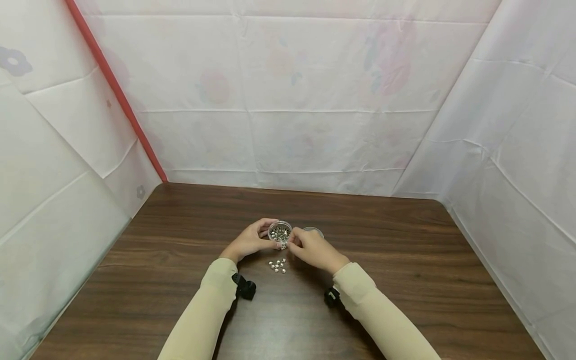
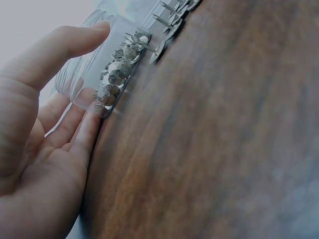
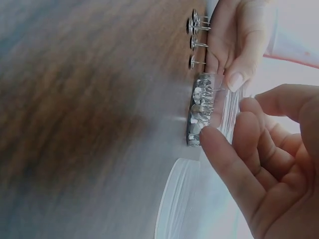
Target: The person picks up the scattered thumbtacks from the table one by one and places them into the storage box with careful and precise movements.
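My left hand [image 1: 252, 241] grips a small clear round jar [image 2: 85, 47] from its left side, thumb in front and fingers behind. Metal thumbtacks [image 2: 118, 72] lie piled in the bottom of the jar, which stands upright on the table. My right hand [image 1: 315, 248] is at the jar's right side, thumb and index fingertips close together by its rim in the right wrist view. I cannot tell whether a tack is between them. Several loose thumbtacks [image 1: 277, 266] lie on the table in front of the jar, pins up.
A clear round lid [image 1: 315, 230] lies right of the jar, partly behind my right hand. The dark wooden table [image 1: 405, 280] spreads around. Pale floral cloth [image 1: 288, 95] walls off the back and both sides, with a red strip [image 1: 119, 92] at the left.
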{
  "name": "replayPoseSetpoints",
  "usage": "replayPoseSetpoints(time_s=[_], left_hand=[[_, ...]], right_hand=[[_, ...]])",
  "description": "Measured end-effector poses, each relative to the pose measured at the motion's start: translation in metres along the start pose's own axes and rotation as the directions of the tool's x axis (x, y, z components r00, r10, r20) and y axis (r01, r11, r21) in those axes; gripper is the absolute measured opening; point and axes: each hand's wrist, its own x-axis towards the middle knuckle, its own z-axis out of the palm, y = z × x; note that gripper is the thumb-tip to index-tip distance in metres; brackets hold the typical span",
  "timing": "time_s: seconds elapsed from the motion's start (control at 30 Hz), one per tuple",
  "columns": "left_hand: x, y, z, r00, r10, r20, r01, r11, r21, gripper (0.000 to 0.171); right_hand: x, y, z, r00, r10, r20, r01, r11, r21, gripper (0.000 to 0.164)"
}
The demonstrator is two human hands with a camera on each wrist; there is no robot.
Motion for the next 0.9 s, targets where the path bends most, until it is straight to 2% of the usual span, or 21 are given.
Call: replayPoseSetpoints(time_s=[0.37,0.9], left_hand=[[-0.002,0.003,0.002,1.000,-0.005,-0.018,0.006,1.000,0.006,0.073],[-0.003,0.004,0.002,1.000,-0.015,-0.017,0.015,1.000,0.015,0.071]], right_hand=[[0.012,0.004,0.001,0.996,0.053,-0.065,-0.049,0.997,0.063,0.005],[0.023,0.008,0.006,0.992,0.087,-0.092,-0.086,0.996,0.016,0.005]])
